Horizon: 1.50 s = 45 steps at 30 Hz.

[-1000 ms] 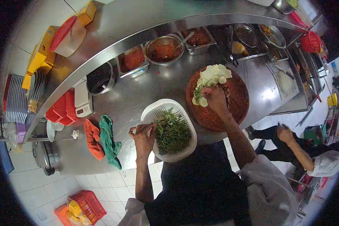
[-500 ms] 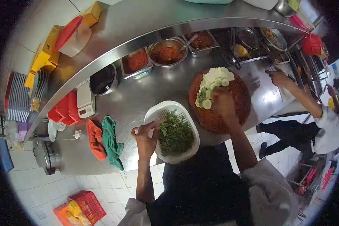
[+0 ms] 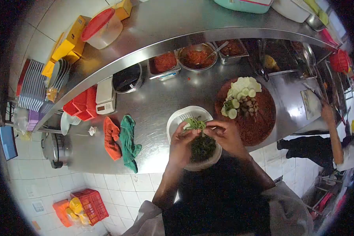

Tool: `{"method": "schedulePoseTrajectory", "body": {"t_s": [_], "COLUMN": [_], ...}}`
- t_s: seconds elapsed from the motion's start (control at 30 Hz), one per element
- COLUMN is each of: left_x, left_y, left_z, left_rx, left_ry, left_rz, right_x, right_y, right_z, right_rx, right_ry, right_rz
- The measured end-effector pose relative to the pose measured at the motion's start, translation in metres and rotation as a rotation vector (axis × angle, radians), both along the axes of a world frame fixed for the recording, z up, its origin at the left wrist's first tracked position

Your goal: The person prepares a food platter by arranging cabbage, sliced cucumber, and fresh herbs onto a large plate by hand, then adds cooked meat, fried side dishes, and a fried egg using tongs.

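Observation:
Both hands meet above a white bowl (image 3: 171, 125) at the counter's near edge. My left hand (image 3: 180, 146) and my right hand (image 3: 229, 137) pinch a small bunch of green herb leaves (image 3: 195, 124) between their fingertips. Dark green leaves (image 3: 202, 149) fill the bowl below, and fork tines (image 3: 185, 117) show at its far side. Right of the bowl lies a round reddish-brown surface (image 3: 259, 126), maybe a board. On it are pale lettuce (image 3: 246, 84), cucumber slices (image 3: 235, 103) and a pile of small brownish pieces (image 3: 249, 107).
Orange (image 3: 111, 137) and green cloths (image 3: 128, 143) lie left on the steel counter (image 3: 153, 118). Behind stand a scale (image 3: 106, 96), a dark pot (image 3: 128, 78) and containers of red food (image 3: 196, 57) under a raised shelf (image 3: 177, 38). A co-worker's arm (image 3: 332, 129) reaches in at right.
My right hand has left the round surface and joined my left above the bowl. The herb bunch is now lifted between them, and brownish pieces show beside the cucumber. The view has shifted.

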State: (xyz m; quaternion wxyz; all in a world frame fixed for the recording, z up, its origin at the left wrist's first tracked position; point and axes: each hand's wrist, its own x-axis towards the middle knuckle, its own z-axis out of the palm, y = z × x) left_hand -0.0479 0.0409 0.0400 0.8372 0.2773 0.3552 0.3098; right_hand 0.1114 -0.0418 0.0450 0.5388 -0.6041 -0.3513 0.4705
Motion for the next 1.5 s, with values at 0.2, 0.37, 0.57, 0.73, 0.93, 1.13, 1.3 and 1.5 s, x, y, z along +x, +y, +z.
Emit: {"method": "schedulePoseTrajectory", "body": {"t_s": [0.2,0.37,0.57,0.73,0.93,1.13,1.3,1.5], "left_x": [0.011,0.013,0.008,0.014,0.009,0.000,-0.017,-0.025], "left_y": [-0.021,-0.022,-0.016,-0.010,0.000,0.004,0.003,-0.001], "left_z": [-0.025,-0.015,-0.020,-0.020,-0.017,-0.011,-0.010,-0.017], "left_rx": [0.009,-0.165,-0.057,0.007,0.337,0.336,0.361,0.365], "left_ry": [-0.026,-0.233,-0.098,-0.100,0.222,0.238,0.337,0.331], "left_rz": [0.009,-0.087,-0.294,-0.437,-0.386,-0.271,-0.216,-0.172], "right_x": [-0.003,0.015,0.022,0.035,0.127,0.171,0.184,0.172], "right_y": [-0.009,-0.020,-0.030,-0.036,-0.014,0.022,0.030,0.030], "right_z": [-0.010,-0.013,0.010,0.018,-0.038,-0.089,-0.128,-0.101], "right_rx": [0.031,0.024,-0.056,-0.064,-0.193,-0.052,-0.061,-0.118], "right_ry": [-0.045,0.035,-0.293,-0.381,-0.775,-1.232,-1.203,-1.372], "right_rz": [-0.082,0.070,0.202,0.147,-0.326,-0.216,-0.079,-0.128]}}
